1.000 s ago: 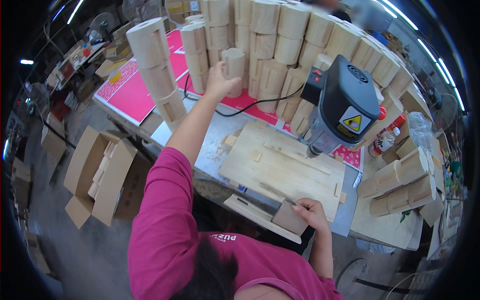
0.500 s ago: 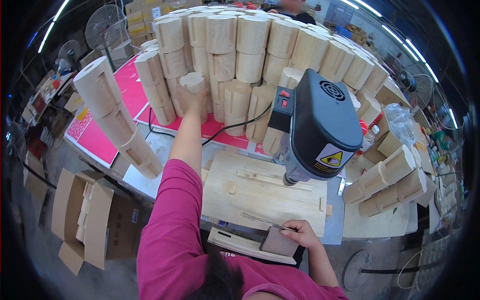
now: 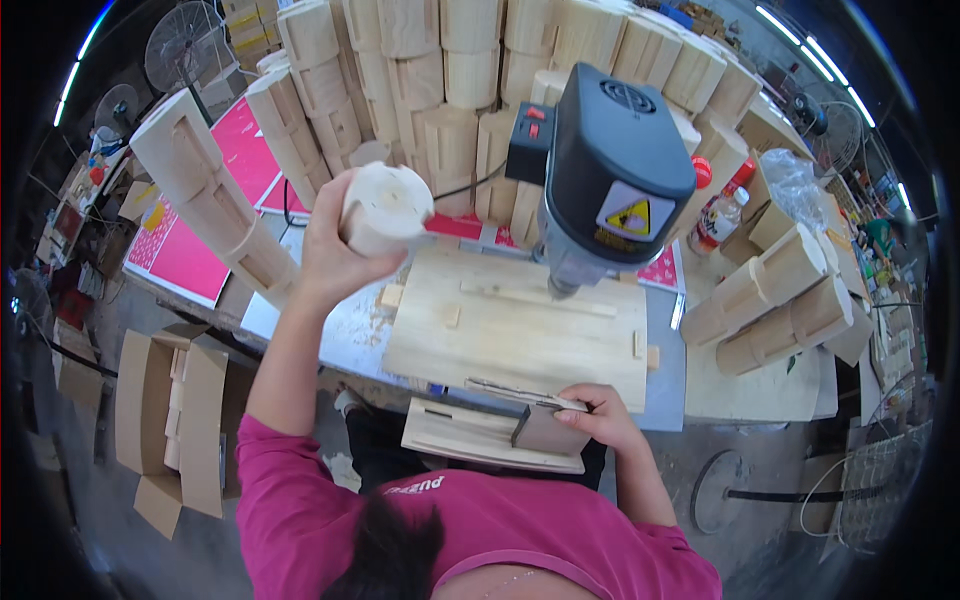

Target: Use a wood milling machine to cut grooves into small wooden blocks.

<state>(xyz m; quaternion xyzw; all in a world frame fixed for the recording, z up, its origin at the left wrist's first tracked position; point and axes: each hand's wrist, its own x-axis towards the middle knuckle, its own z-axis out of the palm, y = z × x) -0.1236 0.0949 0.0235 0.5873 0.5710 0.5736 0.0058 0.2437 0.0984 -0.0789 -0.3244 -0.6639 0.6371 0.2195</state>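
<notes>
My left hand (image 3: 335,245) grips a pale wooden cylinder (image 3: 388,203) with notches in its side, raised over the left part of the workbench. Its round end faces up toward me. My right hand (image 3: 603,415) is closed on a flat brownish block (image 3: 550,430) at the bench's front edge. A thin strip with a ragged edge (image 3: 510,391) lies along the top of that block. Below them a slotted wooden board (image 3: 460,432) rests across my lap. A wooden base board (image 3: 430,340) with small strips fixed on it lies under the dark drill press (image 3: 625,150).
Stacked wooden cylinders (image 3: 420,85) line the back of the bench. Another leaning stack (image 3: 215,200) stands at left, and two more rows (image 3: 785,325) lie at right. An open carton (image 3: 205,430) stands low at left. A bottle (image 3: 718,222) is beside the drill press.
My left hand has drawn the wooden cylinder from the stacks back toward me and lifted it. My right hand keeps hold of the brownish block. The head view has tilted downward.
</notes>
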